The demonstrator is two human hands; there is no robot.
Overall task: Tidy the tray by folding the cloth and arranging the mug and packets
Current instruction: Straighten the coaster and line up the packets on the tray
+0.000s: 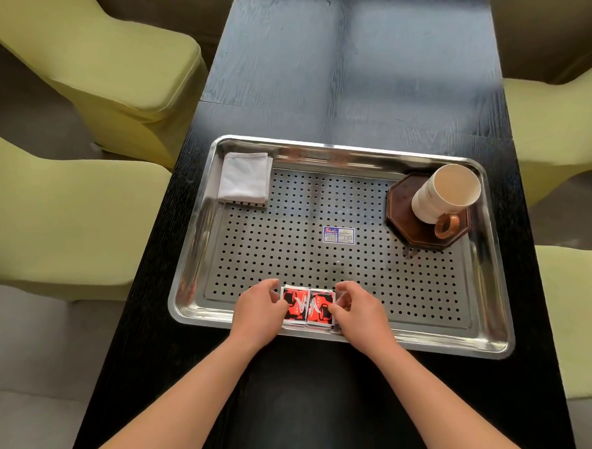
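Packets (307, 307) side by side at tray's (487, 347) near rim; my left hand (259, 308) and right hand (358, 311) pinch their outer edges to square them; cloth (245, 177) folded far-left, mug (443, 194) on coaster (401, 223) far-right.

Long black wood-grain table (347, 72) runs near to far down the middle. Yellow-green upholstered chairs flank it: two on the left (101, 52) (48, 218), two on the right (567, 128) (577, 318). Grey floor (13, 364) shows between them. Soft daylight reflects off the far tabletop.
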